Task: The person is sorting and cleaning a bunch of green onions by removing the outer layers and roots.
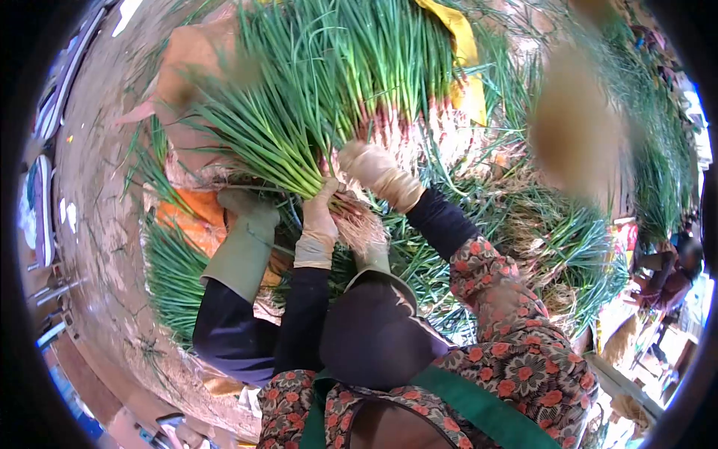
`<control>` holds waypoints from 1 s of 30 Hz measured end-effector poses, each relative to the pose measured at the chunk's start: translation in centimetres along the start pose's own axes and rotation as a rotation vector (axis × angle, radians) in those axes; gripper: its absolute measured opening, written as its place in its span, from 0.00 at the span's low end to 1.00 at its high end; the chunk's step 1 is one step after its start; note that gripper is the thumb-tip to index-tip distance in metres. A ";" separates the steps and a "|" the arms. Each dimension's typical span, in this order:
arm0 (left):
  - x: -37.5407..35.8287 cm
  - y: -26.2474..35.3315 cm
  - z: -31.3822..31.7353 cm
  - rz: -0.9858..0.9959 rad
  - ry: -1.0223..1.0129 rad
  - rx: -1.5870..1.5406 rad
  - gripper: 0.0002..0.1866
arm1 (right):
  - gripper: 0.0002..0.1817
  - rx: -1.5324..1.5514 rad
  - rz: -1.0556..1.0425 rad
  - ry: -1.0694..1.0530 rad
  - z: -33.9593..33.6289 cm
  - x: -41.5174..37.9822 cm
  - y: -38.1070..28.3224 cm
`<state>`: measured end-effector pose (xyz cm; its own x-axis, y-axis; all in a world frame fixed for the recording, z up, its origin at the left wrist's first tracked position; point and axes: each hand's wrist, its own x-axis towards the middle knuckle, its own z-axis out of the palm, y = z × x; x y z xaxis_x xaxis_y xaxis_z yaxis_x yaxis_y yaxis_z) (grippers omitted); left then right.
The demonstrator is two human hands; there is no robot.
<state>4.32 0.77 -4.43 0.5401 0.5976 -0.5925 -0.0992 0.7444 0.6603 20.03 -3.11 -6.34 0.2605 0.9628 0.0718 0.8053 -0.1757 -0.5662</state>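
Observation:
A bunch of green onions point(288, 161) with pale roots is gripped low on its stems by my left hand point(319, 217), which wears a pale glove. Its leaves point up and to the left, and the roots hang over to the right of the hand. My right hand point(366, 165), gloved too, is closed at the right of that bunch, beside the base of the big pile of green onions point(389, 67). Whatever its fingers hold is hidden. Both hands are above my green boots point(243, 243).
Yellow cloth point(467, 60) lies at the pile's right edge, orange sacking point(191, 213) by the left boot. More onions point(176, 273) lie at the left, and rooted bunches point(557, 239) at the right. A person point(669, 277) is at the far right. Blurry spots cover parts of the view.

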 end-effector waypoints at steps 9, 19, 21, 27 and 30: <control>-2.7 0.5 -0.3 -0.246 -0.119 0.004 0.10 | 0.15 1.223 0.694 -0.156 0.3 -0.1 -2.8; -3.8 3.7 1.9 -0.050 -0.242 -0.384 0.14 | 0.18 0.061 0.040 -0.656 0.7 -3.5 2.0; -3.1 4.1 2.7 -0.101 -0.241 -0.463 0.14 | 0.15 -0.109 -0.277 0.118 -1.3 -0.1 3.6; -1.5 2.4 3.0 -0.125 -0.271 -0.428 0.12 | 0.18 -0.164 0.527 0.099 -3.8 7.7 5.9; -1.2 2.4 2.2 -0.148 -0.186 -0.252 0.10 | 0.15 -0.073 0.487 0.022 -4.9 7.5 4.1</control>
<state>5.28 1.15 -1.08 0.7051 0.4302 -0.5637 -0.1989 0.8830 0.4251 27.94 2.39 -4.07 0.6266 0.7608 -0.1691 0.6222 -0.6189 -0.4794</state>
